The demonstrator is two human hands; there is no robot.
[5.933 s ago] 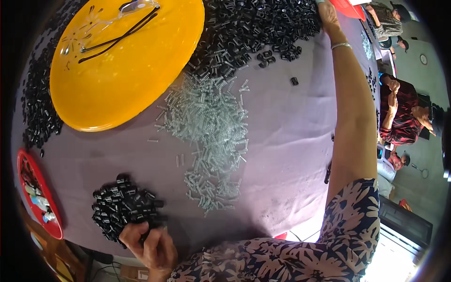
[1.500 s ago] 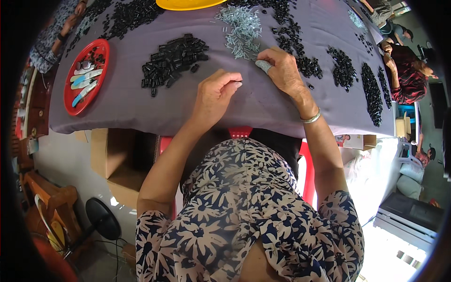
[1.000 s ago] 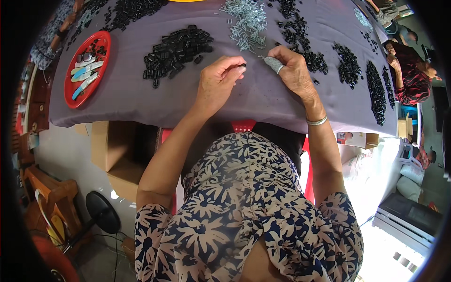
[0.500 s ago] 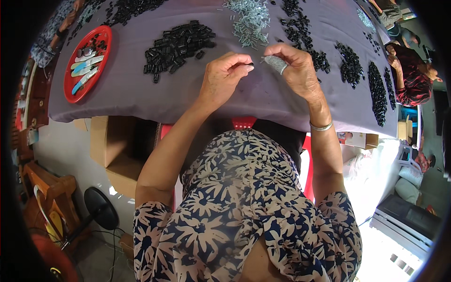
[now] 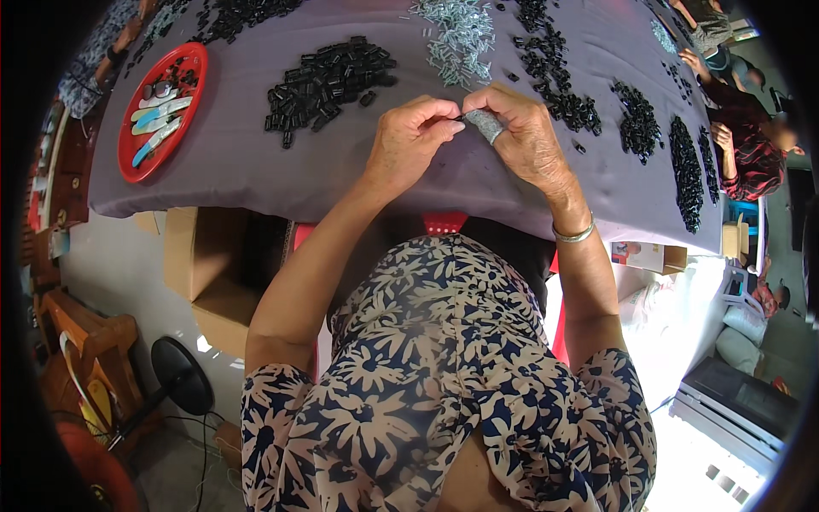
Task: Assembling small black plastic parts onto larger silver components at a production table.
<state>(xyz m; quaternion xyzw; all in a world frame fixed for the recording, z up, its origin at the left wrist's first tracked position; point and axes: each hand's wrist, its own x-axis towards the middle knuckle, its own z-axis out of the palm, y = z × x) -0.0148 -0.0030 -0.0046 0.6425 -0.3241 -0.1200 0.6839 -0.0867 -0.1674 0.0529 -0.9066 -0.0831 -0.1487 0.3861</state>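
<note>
Head cam; wide fisheye, downward fr. above torso [image 5: 401, 375]; L hand [image 5: 408, 141] & R hand [image 5: 525, 141] near, tabletop [image 5: 256, 171] beyond

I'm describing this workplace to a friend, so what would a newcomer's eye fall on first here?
Probably the bright red tray at the left of the purplish-gray tablecloth, then the navy-and-cream floral clothing filling the lower middle. Above that clothing, the left hand and right hand sit close together, just below a heap of small silvery springs at the top center.
</note>
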